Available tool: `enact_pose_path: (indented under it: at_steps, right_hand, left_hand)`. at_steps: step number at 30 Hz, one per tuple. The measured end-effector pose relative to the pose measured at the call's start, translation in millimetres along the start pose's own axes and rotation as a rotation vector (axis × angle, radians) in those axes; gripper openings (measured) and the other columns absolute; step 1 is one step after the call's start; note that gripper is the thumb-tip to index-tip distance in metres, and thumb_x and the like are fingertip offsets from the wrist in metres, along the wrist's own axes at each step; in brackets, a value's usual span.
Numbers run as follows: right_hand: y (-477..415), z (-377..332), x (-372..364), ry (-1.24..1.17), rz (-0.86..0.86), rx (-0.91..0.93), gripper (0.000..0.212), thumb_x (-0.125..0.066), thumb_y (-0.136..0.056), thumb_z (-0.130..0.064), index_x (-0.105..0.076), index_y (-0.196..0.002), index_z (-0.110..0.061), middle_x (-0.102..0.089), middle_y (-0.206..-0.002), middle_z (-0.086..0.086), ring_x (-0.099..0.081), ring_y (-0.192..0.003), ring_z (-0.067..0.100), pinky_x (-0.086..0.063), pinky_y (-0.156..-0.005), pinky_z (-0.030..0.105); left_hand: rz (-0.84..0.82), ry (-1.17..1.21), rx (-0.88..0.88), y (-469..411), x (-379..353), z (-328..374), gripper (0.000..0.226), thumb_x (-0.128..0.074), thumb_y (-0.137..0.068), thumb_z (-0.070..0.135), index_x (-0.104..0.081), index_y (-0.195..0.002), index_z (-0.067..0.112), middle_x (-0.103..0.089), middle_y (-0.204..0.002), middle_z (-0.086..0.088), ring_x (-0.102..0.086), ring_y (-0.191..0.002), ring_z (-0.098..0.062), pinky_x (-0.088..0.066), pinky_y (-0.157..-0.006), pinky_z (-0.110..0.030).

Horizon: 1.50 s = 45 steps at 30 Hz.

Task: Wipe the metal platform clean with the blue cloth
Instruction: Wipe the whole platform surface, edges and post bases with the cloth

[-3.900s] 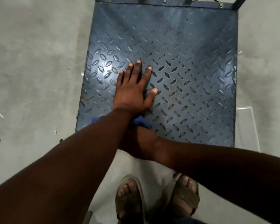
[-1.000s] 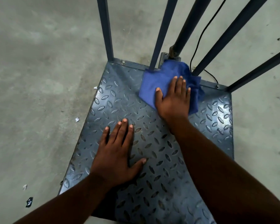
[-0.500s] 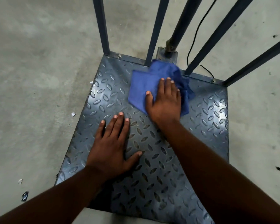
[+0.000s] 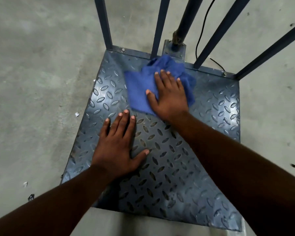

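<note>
The metal platform is a dark blue-grey tread plate on the concrete floor. A crumpled blue cloth lies on its far middle part, close to the back edge. My right hand presses flat on the cloth, fingers spread and pointing away from me. My left hand rests flat and open on the bare plate, nearer to me and left of the cloth, holding nothing. Both forearms reach in from the bottom of the view.
Several blue metal bars rise from the platform's back edge, with a thicker post on a bracket behind the cloth. A black cable hangs beyond it. Small scraps of debris dot the concrete floor on the left.
My right hand has slid the cloth leftward along the back edge of the plate over the last second. My left hand has stayed planted on the plate.
</note>
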State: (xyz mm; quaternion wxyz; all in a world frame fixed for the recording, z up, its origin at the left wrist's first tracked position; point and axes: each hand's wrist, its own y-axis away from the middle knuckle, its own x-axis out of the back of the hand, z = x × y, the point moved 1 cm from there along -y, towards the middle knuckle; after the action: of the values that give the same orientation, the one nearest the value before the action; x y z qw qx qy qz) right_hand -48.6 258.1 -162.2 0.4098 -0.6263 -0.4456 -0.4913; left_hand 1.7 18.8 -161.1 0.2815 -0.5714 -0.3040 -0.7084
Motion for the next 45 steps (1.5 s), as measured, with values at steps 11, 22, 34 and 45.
enact_pose_path:
  at_steps: [11,22,34,45]
  right_hand:
    - [53,96,29,0.053,-0.075,-0.480,0.082,-0.015,-0.101,-0.071,-0.010,-0.167,-0.022,-0.008,-0.175,0.009,-0.003,-0.162,0.027,-0.005,-0.130,0.056]
    - [138,6,20,-0.053,-0.088,-0.165,0.059,-0.035,-0.105,-0.054,-0.038,-0.161,-0.033,-0.031,-0.170,0.003,-0.026,-0.158,0.024,-0.018,-0.128,0.052]
    - [109,7,119,0.179,-0.871,0.062,0.088,-0.074,-0.095,-0.034,-0.023,-0.166,-0.024,-0.008,-0.172,0.022,-0.030,-0.153,0.040,-0.033,-0.120,0.044]
    - [245,80,88,0.278,-0.743,0.014,0.163,-0.103,-0.030,-0.050,-0.010,-0.163,-0.030,-0.026,-0.168,0.024,-0.045,-0.139,0.057,-0.050,-0.098,0.068]
  left_hand:
    - [0.004,-0.017,-0.013,-4,0,2,0.110,-0.033,-0.094,0.086,-0.015,-0.171,0.010,-0.004,-0.179,-0.014,-0.003,-0.167,-0.029,-0.008,-0.132,-0.060]
    - [-0.060,-0.018,0.013,-9,7,6,0.126,-0.030,-0.082,0.098,-0.015,-0.170,0.009,-0.008,-0.179,-0.016,-0.010,-0.165,-0.033,-0.006,-0.132,-0.060]
    - [-0.461,0.085,0.214,-4,55,47,0.136,-0.077,-0.081,0.073,0.008,-0.171,0.017,0.021,-0.176,-0.017,0.007,-0.164,-0.042,-0.014,-0.130,-0.062]
    - [-0.641,-0.022,0.163,58,41,93,0.163,-0.096,-0.063,0.064,0.028,-0.165,0.034,0.042,-0.168,-0.014,0.021,-0.161,-0.046,-0.021,-0.126,-0.067]
